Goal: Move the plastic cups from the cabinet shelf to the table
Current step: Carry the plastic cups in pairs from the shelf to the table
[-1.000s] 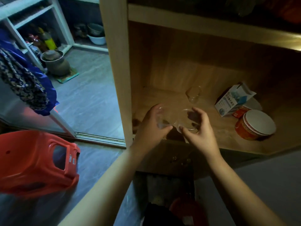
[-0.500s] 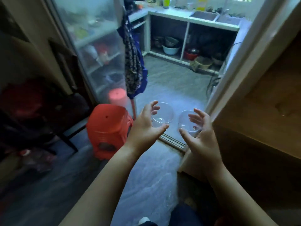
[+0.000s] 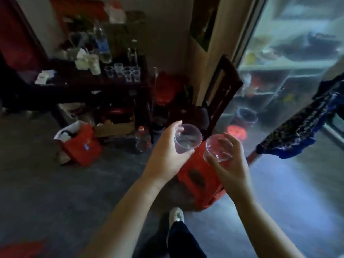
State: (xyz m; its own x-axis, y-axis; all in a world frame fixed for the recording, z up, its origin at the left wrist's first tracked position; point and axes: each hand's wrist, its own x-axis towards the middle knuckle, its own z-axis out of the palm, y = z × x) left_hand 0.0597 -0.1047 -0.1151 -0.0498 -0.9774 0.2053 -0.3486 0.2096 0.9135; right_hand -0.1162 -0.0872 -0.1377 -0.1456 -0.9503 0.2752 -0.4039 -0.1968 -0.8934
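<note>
My left hand [image 3: 167,155] grips one clear plastic cup [image 3: 188,138], held upright at chest height. Beside it my right hand [image 3: 229,164] holds a second clear plastic cup [image 3: 217,148], tilted slightly toward me. Both cups look empty. Across the room at the upper left stands a dark wooden table [image 3: 96,86]. Several clear cups [image 3: 123,72] stand grouped near its right end. The cabinet shelf is out of view.
A red plastic stool [image 3: 201,181] stands on the floor just below my hands. A dark chair [image 3: 219,94], a red bag [image 3: 80,144] and a bottle [image 3: 142,138] crowd the floor before the table. A glass-door fridge [image 3: 290,58] and hanging cloth [image 3: 301,125] are at right.
I have turned from the cabinet to face the room with a cup in each hand. The table with cups has come into view; the shelf has dropped out.
</note>
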